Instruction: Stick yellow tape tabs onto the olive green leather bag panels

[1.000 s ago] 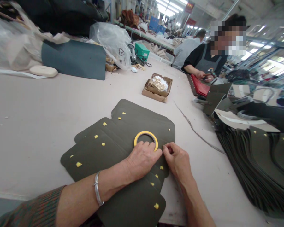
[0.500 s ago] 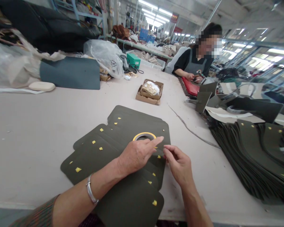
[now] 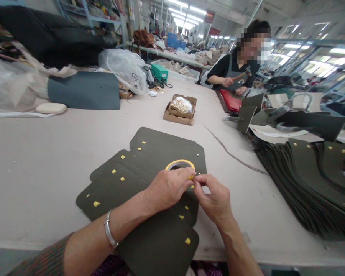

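Observation:
Dark olive sheets [image 3: 158, 147] with small yellow tape pieces lie on the table in front of me. My left hand [image 3: 168, 188] is closed on a roll of yellow tape [image 3: 179, 163], which stands tilted over the sheets. My right hand [image 3: 214, 195] pinches at the tape's yellow end, its fingertips meeting those of the left hand. Small metal studs show near the sheet's right edge. The lower part of the roll is hidden behind my left hand.
A cardboard box of gold studs [image 3: 180, 109] sits beyond the sheets. Stacked olive strips [image 3: 299, 184] lie at the right. Across the table, a person works by a red piece [image 3: 230, 100]. Plastic bags and a grey-blue sheet [image 3: 83, 90] lie back left.
My right hand has moved left to meet my left fingertips at the tape. The left index finger, stretched out before, has bent in. The other person's hand has risen with a tool.

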A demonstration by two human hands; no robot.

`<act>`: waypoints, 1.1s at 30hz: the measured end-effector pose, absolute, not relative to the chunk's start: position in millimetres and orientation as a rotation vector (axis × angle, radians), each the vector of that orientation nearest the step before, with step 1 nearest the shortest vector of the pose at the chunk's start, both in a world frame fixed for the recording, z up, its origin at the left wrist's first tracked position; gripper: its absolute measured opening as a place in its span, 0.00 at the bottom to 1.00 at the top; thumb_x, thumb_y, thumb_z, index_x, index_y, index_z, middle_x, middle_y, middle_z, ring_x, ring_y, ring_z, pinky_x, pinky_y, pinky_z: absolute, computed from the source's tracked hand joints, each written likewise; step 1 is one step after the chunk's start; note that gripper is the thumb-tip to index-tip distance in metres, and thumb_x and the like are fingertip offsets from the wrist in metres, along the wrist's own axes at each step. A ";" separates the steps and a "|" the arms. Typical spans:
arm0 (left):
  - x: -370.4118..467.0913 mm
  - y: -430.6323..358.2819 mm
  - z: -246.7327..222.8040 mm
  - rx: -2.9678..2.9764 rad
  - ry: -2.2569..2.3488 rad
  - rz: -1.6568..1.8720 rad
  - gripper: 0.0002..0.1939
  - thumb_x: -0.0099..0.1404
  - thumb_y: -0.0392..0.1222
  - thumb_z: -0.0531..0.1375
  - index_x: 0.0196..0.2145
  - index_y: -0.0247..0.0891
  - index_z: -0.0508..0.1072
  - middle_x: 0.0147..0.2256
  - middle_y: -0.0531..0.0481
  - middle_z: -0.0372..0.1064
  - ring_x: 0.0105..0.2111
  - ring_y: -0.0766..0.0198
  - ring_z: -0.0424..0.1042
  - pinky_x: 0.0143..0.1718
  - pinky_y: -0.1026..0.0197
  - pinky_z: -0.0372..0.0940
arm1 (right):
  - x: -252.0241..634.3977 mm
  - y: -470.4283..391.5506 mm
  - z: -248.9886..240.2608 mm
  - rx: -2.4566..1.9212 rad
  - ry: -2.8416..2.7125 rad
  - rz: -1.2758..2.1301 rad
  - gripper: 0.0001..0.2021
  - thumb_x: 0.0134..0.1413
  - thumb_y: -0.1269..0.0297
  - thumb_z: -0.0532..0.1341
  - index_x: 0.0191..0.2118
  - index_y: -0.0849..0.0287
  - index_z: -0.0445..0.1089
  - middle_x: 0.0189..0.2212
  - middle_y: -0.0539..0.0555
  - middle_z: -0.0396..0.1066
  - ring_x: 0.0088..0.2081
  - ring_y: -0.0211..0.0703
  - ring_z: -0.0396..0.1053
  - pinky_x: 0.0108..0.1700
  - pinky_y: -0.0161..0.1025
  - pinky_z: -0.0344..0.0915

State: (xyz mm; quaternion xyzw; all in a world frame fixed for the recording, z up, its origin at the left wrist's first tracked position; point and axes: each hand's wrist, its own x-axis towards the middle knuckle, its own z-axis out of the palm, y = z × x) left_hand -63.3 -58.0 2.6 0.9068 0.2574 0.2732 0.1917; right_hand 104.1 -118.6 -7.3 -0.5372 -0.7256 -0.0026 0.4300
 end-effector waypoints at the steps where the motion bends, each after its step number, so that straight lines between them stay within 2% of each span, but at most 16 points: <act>1: -61.8 -57.2 6.5 2.559 0.732 0.746 0.08 0.70 0.37 0.50 0.46 0.40 0.63 0.44 0.50 0.71 0.46 0.63 0.71 0.44 0.61 0.67 | 104.7 -118.2 -5.9 -1.341 -1.806 -0.057 0.06 0.55 0.74 0.57 0.32 0.59 0.69 0.26 0.49 0.71 0.27 0.34 0.67 0.32 0.32 0.64; 4: -55.9 -53.3 18.5 2.624 0.819 0.693 0.05 0.70 0.38 0.50 0.39 0.40 0.65 0.37 0.52 0.70 0.40 0.63 0.71 0.38 0.63 0.65 | 105.7 -116.4 0.9 -1.385 -1.762 -0.154 0.05 0.52 0.75 0.59 0.30 0.59 0.70 0.24 0.48 0.71 0.25 0.33 0.67 0.31 0.32 0.64; 6: -51.9 -50.8 24.0 2.701 0.854 0.706 0.06 0.70 0.38 0.50 0.36 0.40 0.66 0.34 0.52 0.69 0.35 0.63 0.70 0.32 0.64 0.62 | 106.0 -114.5 5.2 -1.459 -1.648 -0.068 0.04 0.50 0.73 0.60 0.30 0.59 0.72 0.23 0.47 0.71 0.24 0.33 0.67 0.30 0.32 0.64; 8: -48.5 -49.5 26.0 2.790 0.858 0.764 0.07 0.69 0.37 0.50 0.35 0.40 0.66 0.32 0.52 0.67 0.30 0.64 0.67 0.26 0.64 0.57 | 106.6 -112.3 8.1 -1.522 -1.449 0.199 0.03 0.50 0.68 0.61 0.28 0.59 0.72 0.20 0.47 0.70 0.21 0.34 0.66 0.26 0.31 0.64; 11: -44.9 -49.0 21.7 2.864 0.849 0.887 0.08 0.67 0.37 0.49 0.33 0.40 0.67 0.31 0.52 0.66 0.25 0.65 0.64 0.21 0.64 0.50 | 107.0 -109.2 10.5 -1.486 -1.159 0.635 0.08 0.49 0.62 0.63 0.26 0.60 0.71 0.16 0.47 0.69 0.18 0.35 0.66 0.22 0.31 0.64; 13: -43.5 -48.6 15.3 2.862 0.848 0.950 0.10 0.67 0.38 0.48 0.32 0.40 0.67 0.30 0.52 0.65 0.24 0.65 0.63 0.20 0.63 0.49 | 105.4 -107.8 11.9 -1.463 -1.080 0.747 0.09 0.47 0.61 0.64 0.25 0.61 0.71 0.16 0.47 0.69 0.18 0.35 0.66 0.22 0.31 0.65; 18: -44.1 -49.8 4.0 2.789 0.865 1.026 0.12 0.68 0.38 0.47 0.32 0.40 0.68 0.29 0.52 0.64 0.25 0.65 0.64 0.21 0.64 0.53 | 103.1 -100.9 9.3 -1.521 -1.051 0.755 0.08 0.43 0.62 0.65 0.25 0.63 0.72 0.16 0.49 0.69 0.19 0.35 0.67 0.22 0.31 0.66; 22: -47.5 -55.2 8.1 2.683 0.766 1.042 0.11 0.69 0.36 0.48 0.34 0.39 0.69 0.31 0.52 0.65 0.30 0.67 0.66 0.28 0.67 0.60 | 125.7 -90.4 -6.4 -1.518 -0.770 0.817 0.10 0.38 0.61 0.68 0.24 0.63 0.71 0.16 0.47 0.66 0.18 0.33 0.64 0.21 0.31 0.68; 25: -47.3 -53.4 3.9 2.762 0.793 0.960 0.11 0.69 0.35 0.48 0.36 0.39 0.69 0.32 0.51 0.65 0.30 0.66 0.66 0.30 0.66 0.62 | 147.1 -88.0 -16.9 -1.550 -0.757 0.975 0.15 0.35 0.58 0.71 0.26 0.64 0.72 0.18 0.49 0.68 0.20 0.33 0.65 0.22 0.30 0.68; 30: -41.1 -43.2 -19.4 2.983 0.860 0.600 0.06 0.68 0.36 0.52 0.34 0.38 0.66 0.32 0.49 0.65 0.33 0.58 0.65 0.30 0.59 0.63 | 157.6 -91.6 -27.1 -1.709 -0.991 1.001 0.19 0.40 0.51 0.69 0.30 0.65 0.74 0.20 0.50 0.70 0.21 0.34 0.67 0.25 0.31 0.68; 33: -38.4 -42.4 -26.1 2.990 0.833 0.546 0.04 0.67 0.35 0.52 0.33 0.38 0.65 0.33 0.48 0.64 0.35 0.56 0.64 0.32 0.57 0.63 | 155.6 -91.3 -32.4 -1.776 -1.079 0.951 0.19 0.44 0.48 0.66 0.30 0.63 0.73 0.20 0.51 0.70 0.20 0.35 0.66 0.24 0.32 0.67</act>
